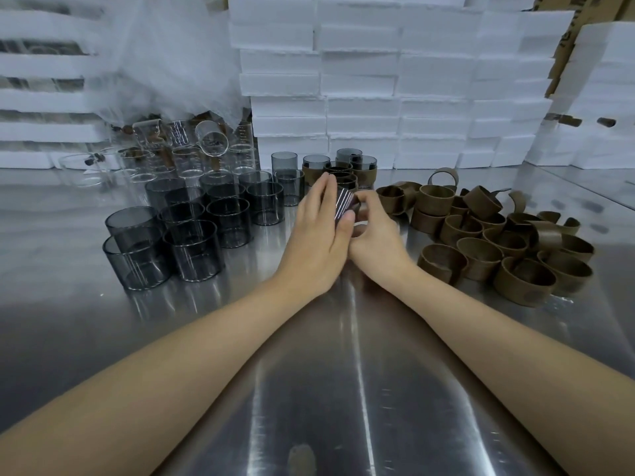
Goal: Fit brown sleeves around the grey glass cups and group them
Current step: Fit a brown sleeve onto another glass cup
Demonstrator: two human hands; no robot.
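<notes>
Both hands meet at the table's middle around one grey glass cup (343, 203), held on its side. My left hand (319, 231) lies along the cup with straight fingers and its thumb under it. My right hand (372, 231) curls its fingers round the cup's right end, where a brown sleeve (357, 206) is just visible. Bare grey cups (192, 235) stand grouped at the left. Several sleeved cups (347, 171) stand behind the hands. A heap of loose brown sleeves (491, 242) lies at the right.
Clear glass beakers (178, 152) crowd the back left under white netting. Stacked white foam boxes (395, 80) wall off the rear. The work surface is a shiny steel table (326, 389).
</notes>
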